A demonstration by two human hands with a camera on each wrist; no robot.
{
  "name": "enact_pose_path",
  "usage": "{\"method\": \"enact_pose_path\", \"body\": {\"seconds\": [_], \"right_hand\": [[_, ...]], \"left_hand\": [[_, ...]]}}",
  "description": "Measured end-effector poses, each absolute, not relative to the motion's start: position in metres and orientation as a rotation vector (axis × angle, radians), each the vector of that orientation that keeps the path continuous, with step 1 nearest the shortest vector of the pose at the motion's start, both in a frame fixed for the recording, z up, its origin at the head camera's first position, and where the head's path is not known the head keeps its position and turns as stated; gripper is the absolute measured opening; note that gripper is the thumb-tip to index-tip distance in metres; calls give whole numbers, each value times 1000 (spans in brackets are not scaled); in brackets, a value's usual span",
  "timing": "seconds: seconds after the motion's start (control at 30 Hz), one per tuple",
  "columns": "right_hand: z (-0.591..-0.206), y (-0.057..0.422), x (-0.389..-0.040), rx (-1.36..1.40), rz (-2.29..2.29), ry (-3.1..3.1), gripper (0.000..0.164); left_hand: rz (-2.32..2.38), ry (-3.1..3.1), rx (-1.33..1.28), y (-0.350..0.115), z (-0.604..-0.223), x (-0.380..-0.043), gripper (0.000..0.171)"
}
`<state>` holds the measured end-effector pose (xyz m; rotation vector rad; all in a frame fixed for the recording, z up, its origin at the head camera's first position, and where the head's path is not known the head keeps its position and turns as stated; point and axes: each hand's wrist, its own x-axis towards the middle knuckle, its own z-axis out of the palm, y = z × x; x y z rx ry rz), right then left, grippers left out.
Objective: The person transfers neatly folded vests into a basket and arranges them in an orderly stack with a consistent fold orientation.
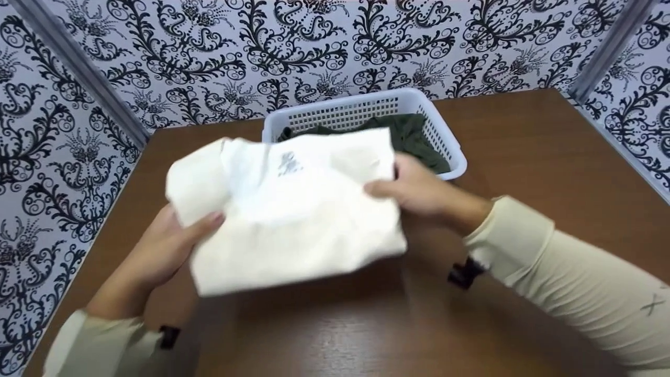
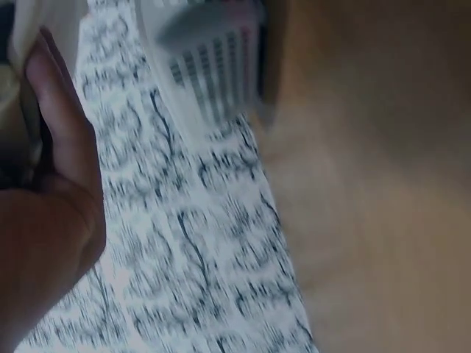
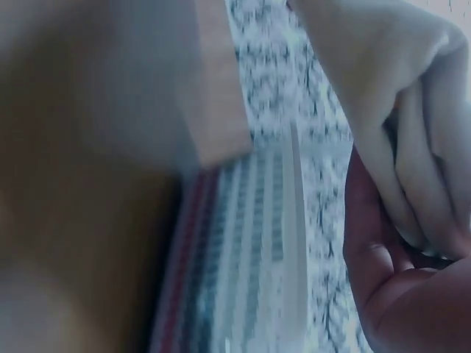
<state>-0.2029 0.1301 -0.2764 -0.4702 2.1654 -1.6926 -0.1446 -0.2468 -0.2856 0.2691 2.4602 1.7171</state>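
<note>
A folded white garment (image 1: pixel 288 209) with a small grey print is held above the brown table (image 1: pixel 523 152), in front of the basket. My left hand (image 1: pixel 172 241) grips its left edge, thumb on top. My right hand (image 1: pixel 413 188) grips its right edge with curled fingers. In the left wrist view my left hand (image 2: pixel 51 184) shows with white cloth (image 2: pixel 44 22) at the top corner. The right wrist view has the white cloth (image 3: pixel 397 110) bunched in my right hand (image 3: pixel 397 294).
A white slatted plastic basket (image 1: pixel 450 152) stands at the back of the table with a dark green garment (image 1: pixel 413 136) in it. Patterned black-and-white walls (image 1: pixel 68 131) enclose the table on three sides. The basket (image 2: pixel 213 66) appears blurred in both wrist views.
</note>
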Motion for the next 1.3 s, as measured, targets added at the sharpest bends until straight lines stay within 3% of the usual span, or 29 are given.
{"method": "enact_pose_path", "body": {"seconds": [0.4, 0.63, 1.0, 1.2, 1.3], "right_hand": [[-242, 172, -273, -89, -1528, 2381, 45], [-242, 180, -306, 33, -1325, 2550, 45], [-264, 177, -336, -55, -1093, 2796, 39], [-282, 173, -341, -121, -994, 2844, 43], [-291, 173, -341, -141, -906, 2885, 39]], "left_hand": [[1787, 2429, 318, -170, -256, -240, 40], [1632, 2486, 256, -140, -257, -280, 42], [1448, 2607, 163, -120, -275, -310, 39], [1238, 2723, 101, -122, -287, -318, 52], [1154, 2759, 118, -120, -291, -321, 49]]}}
